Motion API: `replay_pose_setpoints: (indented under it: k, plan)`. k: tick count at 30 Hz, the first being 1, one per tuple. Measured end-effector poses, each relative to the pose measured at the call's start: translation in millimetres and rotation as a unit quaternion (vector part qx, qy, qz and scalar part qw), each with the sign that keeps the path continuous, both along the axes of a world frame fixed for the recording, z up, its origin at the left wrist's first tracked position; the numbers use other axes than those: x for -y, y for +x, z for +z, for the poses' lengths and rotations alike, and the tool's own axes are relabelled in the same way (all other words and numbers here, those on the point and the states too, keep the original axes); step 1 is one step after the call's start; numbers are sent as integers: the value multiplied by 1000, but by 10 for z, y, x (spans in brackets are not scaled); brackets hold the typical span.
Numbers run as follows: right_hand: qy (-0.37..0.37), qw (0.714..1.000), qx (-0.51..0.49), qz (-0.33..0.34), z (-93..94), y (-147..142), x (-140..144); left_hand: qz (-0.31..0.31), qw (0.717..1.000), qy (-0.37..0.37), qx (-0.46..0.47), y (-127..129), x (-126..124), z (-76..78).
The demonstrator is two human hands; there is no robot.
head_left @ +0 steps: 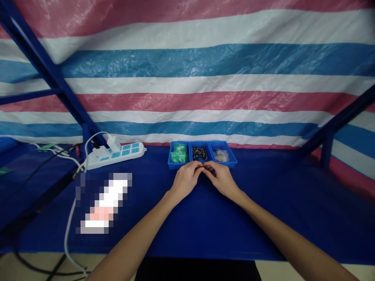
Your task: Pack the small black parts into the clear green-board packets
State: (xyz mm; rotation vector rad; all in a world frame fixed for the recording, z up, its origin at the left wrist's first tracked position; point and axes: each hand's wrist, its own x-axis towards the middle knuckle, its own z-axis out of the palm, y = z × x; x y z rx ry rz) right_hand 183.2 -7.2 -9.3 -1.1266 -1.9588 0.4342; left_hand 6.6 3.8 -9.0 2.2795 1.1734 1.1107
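Note:
My left hand (186,178) and my right hand (222,178) meet fingertip to fingertip over the blue table. Both are closed in a pinch, and whatever lies between the fingers is too small or hidden to make out. Just beyond them stand three blue bins side by side. Green packets fill the left bin (175,166). Small black and silvery parts (199,152) lie in the middle bin, whose front is partly covered by my fingers. The right bin (233,158) holds clear plastic bags (221,155) with pale contents.
A white power strip (131,155) with plugs in it lies at the back left, its white cable (70,218) running over the table's (181,230) front edge. A pixelated patch hides something at the left. Blue frame bars (55,74) and a striped tarp (205,62) stand behind.

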Motion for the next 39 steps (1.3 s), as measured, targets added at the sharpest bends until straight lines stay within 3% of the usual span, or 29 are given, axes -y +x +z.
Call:
replay_pose_setpoints:
  k: [6,13,17,30,33,39]
  plan:
    - [-11,997,-76,-3,-33,-24,135,-7,998,-51,21,49,30,10]
    - [-97,985,-142,-22,-81,9,68,0,999,40,-31,40,61,2]
    - [-149,974,-173,10,-105,-10,61,16,997,59,-52,43,65,-38]
    - [-181,966,-182,-12,-76,-19,63,10,996,79,-42,61,75,-36]
    - [-162,975,-154,1,-64,-18,79,1,996,77,-36,48,49,-39]
    - [-34,999,-3,-8,-45,-38,125,-3,998,63,-30,39,48,-10]
